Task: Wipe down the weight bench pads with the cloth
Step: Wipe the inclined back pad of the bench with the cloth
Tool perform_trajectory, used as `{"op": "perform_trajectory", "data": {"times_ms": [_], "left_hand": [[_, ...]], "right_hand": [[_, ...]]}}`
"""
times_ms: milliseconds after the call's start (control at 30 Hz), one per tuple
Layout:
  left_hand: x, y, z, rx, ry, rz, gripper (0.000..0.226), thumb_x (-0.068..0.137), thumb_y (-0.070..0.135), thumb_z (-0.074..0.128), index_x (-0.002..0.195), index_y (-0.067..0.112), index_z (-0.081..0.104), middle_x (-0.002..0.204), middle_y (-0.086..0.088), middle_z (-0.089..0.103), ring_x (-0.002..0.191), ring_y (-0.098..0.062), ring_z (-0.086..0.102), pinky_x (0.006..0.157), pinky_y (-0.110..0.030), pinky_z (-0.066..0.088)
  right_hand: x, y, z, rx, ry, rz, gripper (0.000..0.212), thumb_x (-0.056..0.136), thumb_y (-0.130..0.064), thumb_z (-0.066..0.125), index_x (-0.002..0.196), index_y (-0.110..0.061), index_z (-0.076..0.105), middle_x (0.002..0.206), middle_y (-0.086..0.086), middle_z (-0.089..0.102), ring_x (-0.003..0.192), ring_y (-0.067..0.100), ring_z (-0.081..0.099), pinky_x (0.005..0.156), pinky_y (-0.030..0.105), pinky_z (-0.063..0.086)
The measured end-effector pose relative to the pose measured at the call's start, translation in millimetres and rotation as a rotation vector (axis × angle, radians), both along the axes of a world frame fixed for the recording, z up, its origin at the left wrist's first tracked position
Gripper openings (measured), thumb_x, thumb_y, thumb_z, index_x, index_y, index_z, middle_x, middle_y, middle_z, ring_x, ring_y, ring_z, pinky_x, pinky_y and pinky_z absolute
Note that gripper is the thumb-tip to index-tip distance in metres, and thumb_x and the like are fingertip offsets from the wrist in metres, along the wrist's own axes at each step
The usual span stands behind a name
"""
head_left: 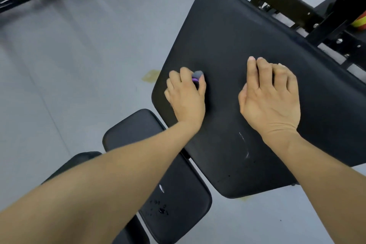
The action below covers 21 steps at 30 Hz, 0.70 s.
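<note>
A small grey-and-purple cloth (197,76) is pinched in the curled fingers of the left hand (185,96) against the large black bench pad (233,31). The right hand (271,97) is laid flat, fingers relaxed, just beside.

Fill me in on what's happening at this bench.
A person leans over the large black bench pad. The left hand grips a small wad, grey with a purple edge, apparently the cloth, pressed against the pad near its left edge. The right hand rests on the pad, holding nothing. Droplets of liquid sit on the smaller pad below.
</note>
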<state>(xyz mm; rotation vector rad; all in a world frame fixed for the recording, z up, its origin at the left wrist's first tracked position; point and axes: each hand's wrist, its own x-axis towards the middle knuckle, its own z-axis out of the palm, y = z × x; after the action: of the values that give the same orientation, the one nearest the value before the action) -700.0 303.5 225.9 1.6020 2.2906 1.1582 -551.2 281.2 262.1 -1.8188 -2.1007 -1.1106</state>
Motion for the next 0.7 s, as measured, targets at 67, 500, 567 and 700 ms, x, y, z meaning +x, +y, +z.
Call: {"op": "perform_trajectory", "data": {"times_ms": [67, 500, 567, 700], "left_hand": [[6, -34, -6, -0.020, 0.022, -0.113, 0.022, 0.085, 0.031, 0.053, 0.077, 0.011, 0.049, 0.081, -0.008, 0.048, 0.073, -0.028, 0.049, 0.063, -0.037, 0.041], [2, 16, 7, -0.005, -0.048, 0.044, 0.021, 0.087, 0.029, 0.055, 0.081, 0.010, 0.053, 0.085, -0.009, 0.052, 0.077, -0.028, 0.051, 0.066, -0.037, 0.039], [10, -11, 0, 0.019, 0.005, -0.064, 0.021, 0.085, 0.031, 0.051, 0.077, 0.011, 0.051, 0.081, -0.008, 0.050, 0.073, -0.027, 0.049, 0.064, -0.037, 0.040], [11, -46, -5, -0.003, 0.148, -0.335, 0.026, 0.084, 0.037, 0.043, 0.078, 0.013, 0.052, 0.080, -0.004, 0.050, 0.070, -0.022, 0.048, 0.063, -0.035, 0.042]], "right_hand": [[0, 0, 0, -0.002, 0.012, 0.011, 0.047, 0.094, -0.024, 0.035, 0.135, -0.003, 0.045, 0.124, 0.012, 0.057, 0.105, 0.027, 0.034, 0.101, 0.039, 0.026], [-1, 1, -2, 0.020, -0.009, 0.020, 0.047, 0.093, -0.025, 0.036, 0.134, -0.005, 0.046, 0.123, 0.011, 0.058, 0.104, 0.026, 0.035, 0.099, 0.038, 0.028], [-1, 1, -2, 0.023, 0.000, 0.028, 0.047, 0.093, -0.025, 0.035, 0.134, -0.004, 0.046, 0.123, 0.011, 0.058, 0.104, 0.027, 0.035, 0.099, 0.039, 0.028], [-1, 0, 0, -0.010, 0.018, 0.014, 0.047, 0.094, -0.024, 0.034, 0.135, -0.003, 0.045, 0.124, 0.012, 0.056, 0.104, 0.027, 0.036, 0.099, 0.038, 0.027]]}}
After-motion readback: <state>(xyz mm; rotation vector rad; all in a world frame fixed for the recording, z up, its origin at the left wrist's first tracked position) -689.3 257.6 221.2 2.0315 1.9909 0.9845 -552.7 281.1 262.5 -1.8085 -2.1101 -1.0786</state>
